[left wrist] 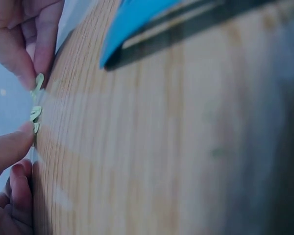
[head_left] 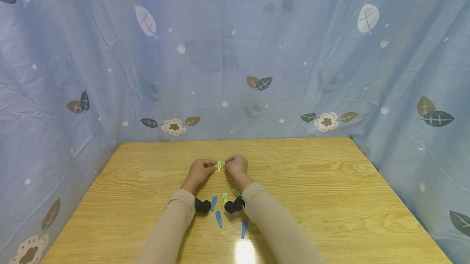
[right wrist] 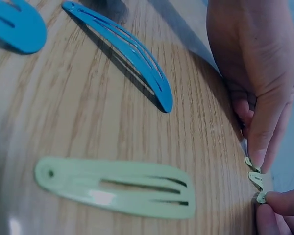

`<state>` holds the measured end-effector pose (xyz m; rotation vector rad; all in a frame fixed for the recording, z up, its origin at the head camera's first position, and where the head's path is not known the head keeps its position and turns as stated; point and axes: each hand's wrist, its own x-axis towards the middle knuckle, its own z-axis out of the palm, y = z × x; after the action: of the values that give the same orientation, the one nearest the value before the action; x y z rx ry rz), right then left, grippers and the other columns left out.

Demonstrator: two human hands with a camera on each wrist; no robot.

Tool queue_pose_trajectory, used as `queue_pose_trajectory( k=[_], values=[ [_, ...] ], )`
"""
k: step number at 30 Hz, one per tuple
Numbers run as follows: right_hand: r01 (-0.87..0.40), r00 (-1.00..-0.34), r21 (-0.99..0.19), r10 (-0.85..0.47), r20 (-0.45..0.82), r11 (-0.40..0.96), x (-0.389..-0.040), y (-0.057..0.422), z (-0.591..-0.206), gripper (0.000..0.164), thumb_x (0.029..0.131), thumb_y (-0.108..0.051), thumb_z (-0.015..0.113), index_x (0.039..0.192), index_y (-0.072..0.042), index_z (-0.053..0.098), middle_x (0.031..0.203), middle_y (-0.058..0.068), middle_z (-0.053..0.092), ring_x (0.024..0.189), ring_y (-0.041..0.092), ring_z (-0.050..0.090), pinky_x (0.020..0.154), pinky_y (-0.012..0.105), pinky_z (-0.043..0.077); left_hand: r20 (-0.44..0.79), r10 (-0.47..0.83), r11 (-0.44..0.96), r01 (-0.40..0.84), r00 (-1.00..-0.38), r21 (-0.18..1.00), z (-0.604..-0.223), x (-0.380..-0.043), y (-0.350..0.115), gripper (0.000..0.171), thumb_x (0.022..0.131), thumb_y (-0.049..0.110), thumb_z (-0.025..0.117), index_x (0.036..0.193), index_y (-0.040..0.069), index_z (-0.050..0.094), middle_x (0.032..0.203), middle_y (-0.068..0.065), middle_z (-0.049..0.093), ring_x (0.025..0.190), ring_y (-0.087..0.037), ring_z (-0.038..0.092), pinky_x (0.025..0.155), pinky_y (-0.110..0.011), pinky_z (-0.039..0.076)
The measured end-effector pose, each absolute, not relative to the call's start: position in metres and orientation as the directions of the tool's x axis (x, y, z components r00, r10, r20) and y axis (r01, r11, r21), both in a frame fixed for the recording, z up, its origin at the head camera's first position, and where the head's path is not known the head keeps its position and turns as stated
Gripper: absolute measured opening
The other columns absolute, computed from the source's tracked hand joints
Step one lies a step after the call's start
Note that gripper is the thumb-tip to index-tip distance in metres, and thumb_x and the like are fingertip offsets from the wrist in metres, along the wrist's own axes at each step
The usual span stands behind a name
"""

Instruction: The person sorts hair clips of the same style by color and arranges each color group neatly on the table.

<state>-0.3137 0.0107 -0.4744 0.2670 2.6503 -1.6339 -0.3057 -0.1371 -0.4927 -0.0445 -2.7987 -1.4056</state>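
Note:
My left hand [head_left: 200,170] is at the far middle of the table, thumb and finger pinching a light green snap hair clip [right wrist: 250,162]. Close beside it, my right hand [head_left: 237,166] pinches another green hair clip [left wrist: 39,81] between its fingertips. A third green clip [head_left: 219,166] lies between the two hands, right by the left fingertips. All three stand in a row side by side. The palms and the curled lower fingers are partly hidden in the head view.
Nearer me on the wooden table [head_left: 312,198] lie a pale green clip [right wrist: 115,187], a brighter green clip [head_left: 236,192] by the right sleeve, and blue clips [head_left: 219,219], one farther right [head_left: 244,229]. Black wrist cameras [head_left: 235,205] hang over them. A blue patterned curtain [head_left: 220,52] surrounds the table.

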Motion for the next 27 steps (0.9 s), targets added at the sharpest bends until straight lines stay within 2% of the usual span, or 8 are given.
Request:
queue_pose_trajectory(
  k=[6, 16, 27],
  values=[
    [0.169, -0.983, -0.853, 0.149, -0.108, 0.494, -0.3131, 0.0089, -0.4698, 0.008, 0.078, -0.002, 0.073, 0.085, -0.004, 0.074, 0.078, 0.007, 0.069, 0.064, 0.016, 0.061, 0.056, 0.026, 0.050, 0.026, 0.027, 0.594, 0.037, -0.999, 0.803, -0.4937, -0.3057, -0.1365, 0.029, 0.087, 0.019, 0.069, 0.115, 0.014, 0.071, 0.105, -0.007, 0.068, 0.094, -0.023, 0.061, 0.081, -0.040, 0.051],
    [0.174, -0.983, -0.866, 0.140, -0.121, 0.469, -0.3107, 0.0075, -0.4677, 0.005, 0.080, 0.000, 0.070, 0.084, -0.002, 0.072, 0.074, 0.009, 0.068, 0.062, 0.018, 0.062, 0.054, 0.027, 0.050, 0.030, 0.045, 0.586, 0.051, -0.999, 0.809, -0.4897, -0.3023, -0.1352, 0.029, 0.088, 0.017, 0.068, 0.116, 0.012, 0.070, 0.110, -0.009, 0.067, 0.097, -0.026, 0.061, 0.082, -0.042, 0.052],
    [0.107, -0.992, -0.853, 0.113, -0.056, 0.511, -0.3080, 0.0068, -0.4730, 0.005, 0.081, -0.002, 0.071, 0.085, -0.003, 0.071, 0.087, 0.011, 0.068, 0.079, 0.024, 0.061, 0.063, 0.032, 0.053, 0.029, 0.036, 0.594, 0.045, -0.999, 0.803, -0.4906, -0.3013, -0.1366, 0.028, 0.088, 0.016, 0.068, 0.115, 0.011, 0.070, 0.107, -0.010, 0.068, 0.097, -0.026, 0.062, 0.083, -0.042, 0.051]
  ],
)
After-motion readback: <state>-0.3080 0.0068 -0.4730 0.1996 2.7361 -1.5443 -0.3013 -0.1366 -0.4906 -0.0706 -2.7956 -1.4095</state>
